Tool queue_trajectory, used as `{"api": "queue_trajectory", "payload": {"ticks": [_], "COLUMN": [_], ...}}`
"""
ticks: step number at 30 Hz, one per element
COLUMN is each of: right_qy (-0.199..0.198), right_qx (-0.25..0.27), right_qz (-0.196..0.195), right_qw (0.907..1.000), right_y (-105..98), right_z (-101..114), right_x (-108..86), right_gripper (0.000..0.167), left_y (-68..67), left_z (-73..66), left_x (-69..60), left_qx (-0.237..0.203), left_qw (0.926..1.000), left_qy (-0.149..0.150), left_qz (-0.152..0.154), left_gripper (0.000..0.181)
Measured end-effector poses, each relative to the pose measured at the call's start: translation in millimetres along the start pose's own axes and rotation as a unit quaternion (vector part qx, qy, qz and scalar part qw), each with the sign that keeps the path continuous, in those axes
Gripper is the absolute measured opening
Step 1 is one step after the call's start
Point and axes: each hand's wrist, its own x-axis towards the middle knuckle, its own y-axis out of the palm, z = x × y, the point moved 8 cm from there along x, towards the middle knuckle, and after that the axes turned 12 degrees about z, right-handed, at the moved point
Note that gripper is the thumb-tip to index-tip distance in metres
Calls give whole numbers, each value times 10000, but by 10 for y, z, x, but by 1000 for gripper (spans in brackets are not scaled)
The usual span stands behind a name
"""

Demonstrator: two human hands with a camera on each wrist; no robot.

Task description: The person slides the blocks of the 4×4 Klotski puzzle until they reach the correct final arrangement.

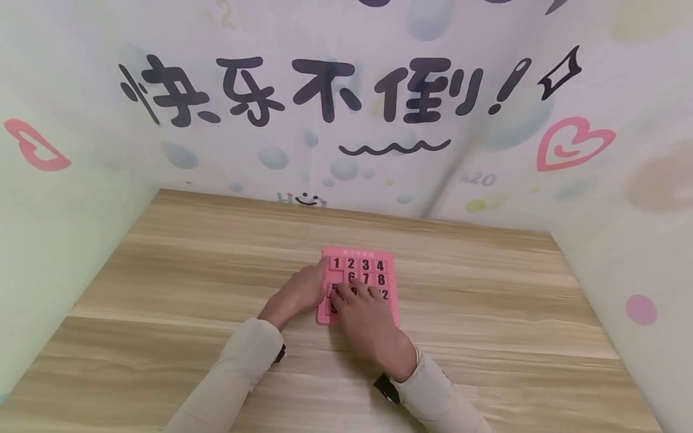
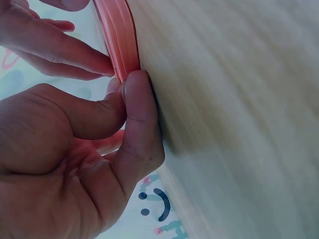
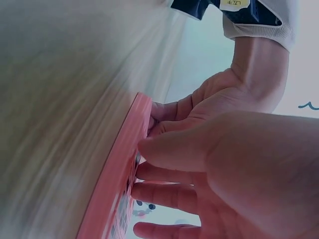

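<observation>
A pink number sliding puzzle lies flat on the table. Tiles 1 to 4 fill its top row, and 6, 7 and 8 show below, with a gap left of the 6. My left hand pinches the board's left edge between thumb and finger; the left wrist view shows this grip on the pink rim. Over the lower tiles lies my right hand, its fingertips touching them near the 5 and hiding several numbers. In the right wrist view the fingers of the right hand are fairly straight against the tile face.
The wood-grain table extends around the board on all sides. A white printed backdrop with dark lettering rises behind it, and pale side panels stand left and right. Dark straps show at the light sleeves.
</observation>
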Motion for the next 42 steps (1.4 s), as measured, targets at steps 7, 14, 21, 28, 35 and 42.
{"api": "queue_trajectory", "payload": {"ticks": [7, 14, 21, 28, 35, 42], "right_qy": [72, 107, 250, 314, 391, 408], "right_qx": [61, 100, 160, 117, 138, 330], "right_qz": [164, 257, 255, 426, 483, 257], "right_qw": [9998, 9996, 9992, 9985, 9980, 9983], "right_y": [15, 32, 29, 34, 24, -12], "right_z": [0, -2, -26, -59, -91, -121], "right_x": [-5, -3, 58, 123, 183, 211], "right_gripper": [50, 60, 62, 63, 61, 59], "left_y": [-22, -2, -3, 11, 5, 20], "left_z": [-20, -4, 15, 25, 35, 33], "left_x": [-3, 8, -1, 1, 3, 10], "left_qx": [64, 64, 48, -3, -25, -14], "left_qw": [10000, 9999, 9998, 9995, 9992, 9995], "left_qy": [-18, -73, -191, -279, -318, -236], "left_qz": [4, 51, 77, 144, 224, 191], "left_gripper": [62, 62, 64, 68, 69, 67]}}
